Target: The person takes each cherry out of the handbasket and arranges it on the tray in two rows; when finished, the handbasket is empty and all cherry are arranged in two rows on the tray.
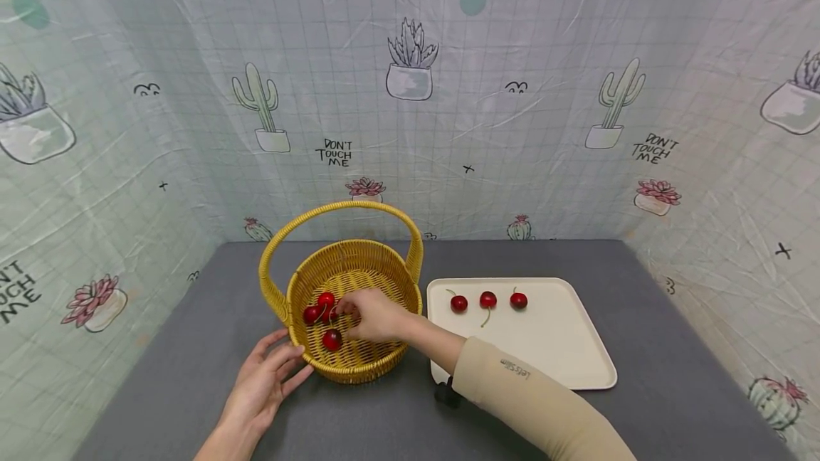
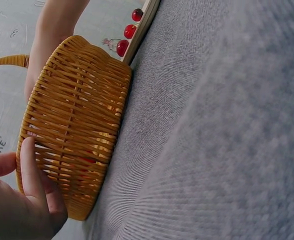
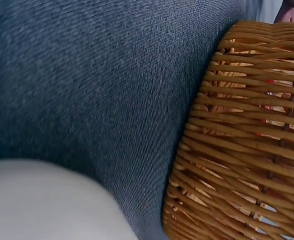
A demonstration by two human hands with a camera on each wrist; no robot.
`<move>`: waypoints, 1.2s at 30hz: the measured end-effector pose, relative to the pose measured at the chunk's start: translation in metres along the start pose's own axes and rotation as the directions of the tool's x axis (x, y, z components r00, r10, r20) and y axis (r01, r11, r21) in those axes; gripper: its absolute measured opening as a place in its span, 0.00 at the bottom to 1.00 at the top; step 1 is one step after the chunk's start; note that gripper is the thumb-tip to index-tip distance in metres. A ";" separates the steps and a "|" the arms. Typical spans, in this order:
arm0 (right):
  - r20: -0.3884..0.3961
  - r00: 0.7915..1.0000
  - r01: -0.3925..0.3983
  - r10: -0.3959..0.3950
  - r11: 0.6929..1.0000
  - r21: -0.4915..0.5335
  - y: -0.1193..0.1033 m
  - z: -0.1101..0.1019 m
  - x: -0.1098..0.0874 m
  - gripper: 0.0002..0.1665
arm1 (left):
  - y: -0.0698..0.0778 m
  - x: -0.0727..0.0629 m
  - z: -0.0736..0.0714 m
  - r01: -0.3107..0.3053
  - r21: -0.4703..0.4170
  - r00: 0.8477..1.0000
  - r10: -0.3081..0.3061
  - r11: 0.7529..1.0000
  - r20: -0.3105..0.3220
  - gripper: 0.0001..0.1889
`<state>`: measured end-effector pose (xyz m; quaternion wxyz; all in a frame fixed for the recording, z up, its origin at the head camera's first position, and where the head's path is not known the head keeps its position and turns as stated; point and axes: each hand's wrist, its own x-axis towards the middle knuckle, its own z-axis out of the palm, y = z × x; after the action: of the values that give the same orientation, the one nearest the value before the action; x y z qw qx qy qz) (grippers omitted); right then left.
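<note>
A yellow woven basket [image 1: 355,372] with a tall arched handle stands on the grey surface. Several dark red cherries [image 1: 332,339] lie inside it, toward its left. My left hand [image 1: 263,379] holds the basket's left front rim; in the left wrist view, its fingers [image 2: 32,175] lie against the outer weave. Inside the basket, my right hand [image 1: 374,315] has its fingers loosely bent beside the cherries, its fingertips close to one. No cherry shows between its thumb and fingers. The right wrist view shows only the basket's outer wall [image 3: 247,135], not the hand.
To the basket's right lies a cream tray [image 1: 538,347] with three stemmed cherries [image 1: 488,299] in a row near its far edge. My right forearm [image 1: 512,383] crosses the tray's near left corner. A patterned curtain [image 1: 512,126] stands behind and at both sides.
</note>
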<state>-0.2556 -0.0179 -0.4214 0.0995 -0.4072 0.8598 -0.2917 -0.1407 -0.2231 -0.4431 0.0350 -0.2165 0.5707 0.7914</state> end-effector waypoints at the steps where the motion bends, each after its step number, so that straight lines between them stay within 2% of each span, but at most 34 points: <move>1: -0.002 1.000 -0.004 0.004 1.000 -0.001 0.000 0.001 0.001 0.21 | 0.000 0.000 0.000 0.000 -0.001 1.000 0.000 1.000 0.000 0.33; 14: -0.002 1.000 0.005 -0.005 0.999 -0.054 -0.002 0.013 0.007 0.21 | 0.000 0.001 0.001 0.002 -0.002 1.000 -0.002 1.000 0.020 0.32; 23: 0.013 1.000 -0.007 0.008 0.999 -0.052 -0.005 0.016 0.010 0.20 | 0.001 0.002 0.001 -0.004 0.005 1.000 0.003 1.000 0.027 0.35; 36: 0.010 1.000 -0.016 0.016 0.999 -0.050 -0.006 0.024 0.012 0.16 | -0.001 0.002 -0.002 0.007 0.006 1.000 -0.007 1.000 0.022 0.34</move>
<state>-0.2497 -0.0395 -0.4369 0.0962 -0.4043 0.8695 -0.2669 -0.1413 -0.2250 -0.4456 0.0448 -0.2095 0.5718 0.7919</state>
